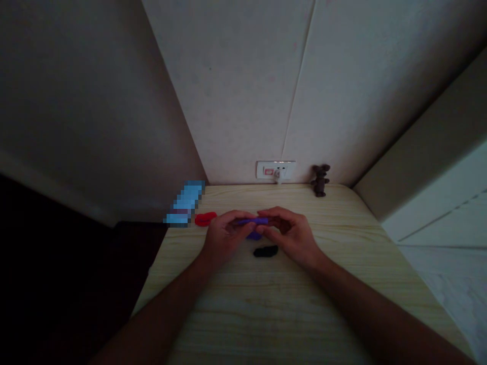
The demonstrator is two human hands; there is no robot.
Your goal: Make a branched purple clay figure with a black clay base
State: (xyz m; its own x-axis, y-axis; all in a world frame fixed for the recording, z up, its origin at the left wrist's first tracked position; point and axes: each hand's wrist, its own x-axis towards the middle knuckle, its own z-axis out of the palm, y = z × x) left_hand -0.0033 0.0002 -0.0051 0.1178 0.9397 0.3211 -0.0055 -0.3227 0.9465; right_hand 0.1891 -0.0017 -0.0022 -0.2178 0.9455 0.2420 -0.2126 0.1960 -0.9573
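Between my two hands is a purple piece that looks like modelling clay (259,221), rolled into a short bar. My left hand (227,232) pinches its left end with thumb and fingers. On the other end, the fingertips and thumb of my right hand (291,231) are closed. Just below the bar a second purple lump (253,236) shows, partly hidden by my thumbs; I cannot tell whether the two are joined. A black lump (265,251) lies on the table nearer to me. To the left of my left hand rests a red looped piece (205,219).
The light wooden table (243,304) meets the wall at the back. A brown animal figure (320,180) stands at its back right. A blurred-out blue rectangle (185,203) is at the left edge. A wall socket (275,170) holds a white plug with a cord.
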